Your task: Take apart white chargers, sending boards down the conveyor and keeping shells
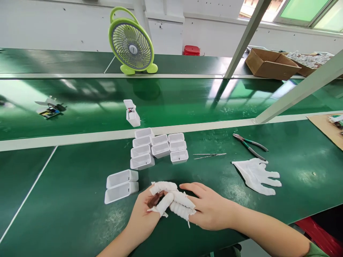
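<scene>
My left hand and my right hand meet above the near edge of the green table, fingertips touching. White finger cots cover the thumb and a finger of the left hand; similar white coverings sit on two digits of the right. The left fingers are curled together and the right ones pinch against them. Whatever lies between them, if anything, is hidden. Left of my hands stand two open white plastic boxes. Several more open white boxes are grouped in rows just beyond.
Tweezers, green-handled cutting pliers and a white glove lie to the right. Past the pale divider strip are a white box with its lid up and a circuit board. A green fan, slanted posts and a carton stand farther back.
</scene>
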The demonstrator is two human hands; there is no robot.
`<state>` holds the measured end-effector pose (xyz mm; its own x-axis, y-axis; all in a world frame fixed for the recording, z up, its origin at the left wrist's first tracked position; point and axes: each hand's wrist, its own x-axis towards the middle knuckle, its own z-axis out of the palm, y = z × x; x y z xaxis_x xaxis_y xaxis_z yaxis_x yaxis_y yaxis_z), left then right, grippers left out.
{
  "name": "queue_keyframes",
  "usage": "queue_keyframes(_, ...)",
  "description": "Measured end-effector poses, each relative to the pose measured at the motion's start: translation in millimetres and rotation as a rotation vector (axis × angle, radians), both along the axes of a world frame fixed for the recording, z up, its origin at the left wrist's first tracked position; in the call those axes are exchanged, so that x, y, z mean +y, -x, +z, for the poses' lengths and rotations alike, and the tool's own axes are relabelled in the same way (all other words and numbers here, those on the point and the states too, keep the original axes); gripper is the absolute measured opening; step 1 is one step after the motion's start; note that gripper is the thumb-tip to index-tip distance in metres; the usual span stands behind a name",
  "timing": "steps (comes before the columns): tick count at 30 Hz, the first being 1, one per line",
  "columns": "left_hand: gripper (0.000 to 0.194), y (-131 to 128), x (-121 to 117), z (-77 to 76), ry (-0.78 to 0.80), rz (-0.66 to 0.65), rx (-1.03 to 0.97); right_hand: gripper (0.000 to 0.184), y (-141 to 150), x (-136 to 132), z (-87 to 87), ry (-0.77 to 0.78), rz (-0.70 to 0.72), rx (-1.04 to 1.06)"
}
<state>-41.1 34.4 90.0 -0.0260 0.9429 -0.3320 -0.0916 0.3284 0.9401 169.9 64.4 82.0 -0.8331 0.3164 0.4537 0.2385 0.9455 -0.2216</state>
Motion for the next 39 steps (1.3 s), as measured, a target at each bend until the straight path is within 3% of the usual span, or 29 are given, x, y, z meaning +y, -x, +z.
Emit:
queue_keyframes(9,0.033,11,-8,-20.5,-0.067,-0.063,-0.142,0.018,-1,-2,-2.7,-0.008,0.013,-0.059)
queue_keyframes(27,0.022,2,1,3.8,0.037,-0.033,0.014,0.015,-2,-1,-3.1,-0.011,0.038,-0.079)
queue_keyframes(39,0.02,3,2,-1.2,0.051,-0.084,-0.082,0.009,-1,1,-1.0,-0.031,0.073,-0.098)
